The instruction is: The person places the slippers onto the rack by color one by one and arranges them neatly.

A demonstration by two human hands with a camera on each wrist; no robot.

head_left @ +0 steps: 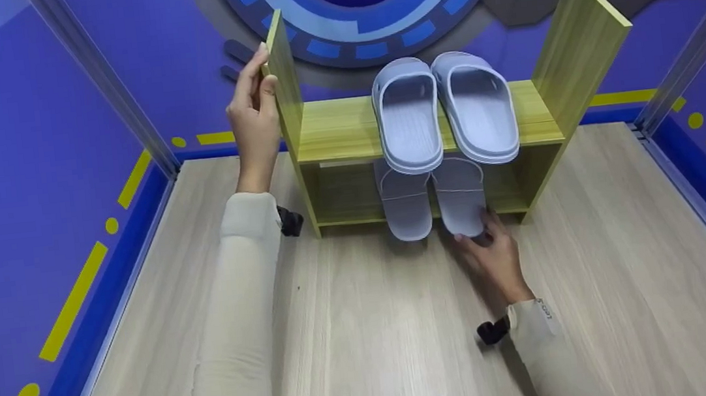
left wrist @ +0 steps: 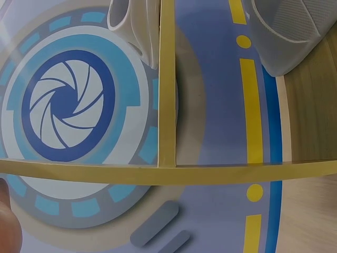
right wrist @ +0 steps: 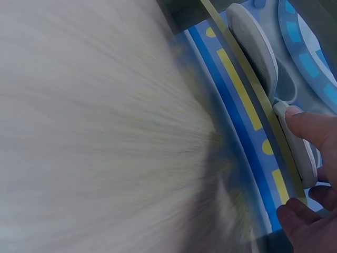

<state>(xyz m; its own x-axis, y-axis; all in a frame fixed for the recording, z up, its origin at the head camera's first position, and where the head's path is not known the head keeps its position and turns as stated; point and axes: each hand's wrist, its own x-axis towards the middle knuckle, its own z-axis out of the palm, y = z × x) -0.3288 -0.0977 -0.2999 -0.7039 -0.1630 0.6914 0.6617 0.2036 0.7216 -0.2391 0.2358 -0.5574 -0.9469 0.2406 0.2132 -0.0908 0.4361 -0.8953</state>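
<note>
A yellow-green wooden shoe rack stands against the back wall. My left hand rests against the outer side of its left panel, near the top front corner; one digit shows beside the panel edge in the left wrist view. On the lower shelf lie two grey slippers, heels jutting forward: a left one and a right one. My right hand holds the right slipper by its heel end, thumb and fingers on opposite sides. The slipper is partly hidden by that hand in the right wrist view.
A pair of pale grey clogs, left and right, sits on the upper shelf, overhanging its front edge. The rack's right panel rises beside them. Wood-look flooring spreads before the rack, with blue walls around.
</note>
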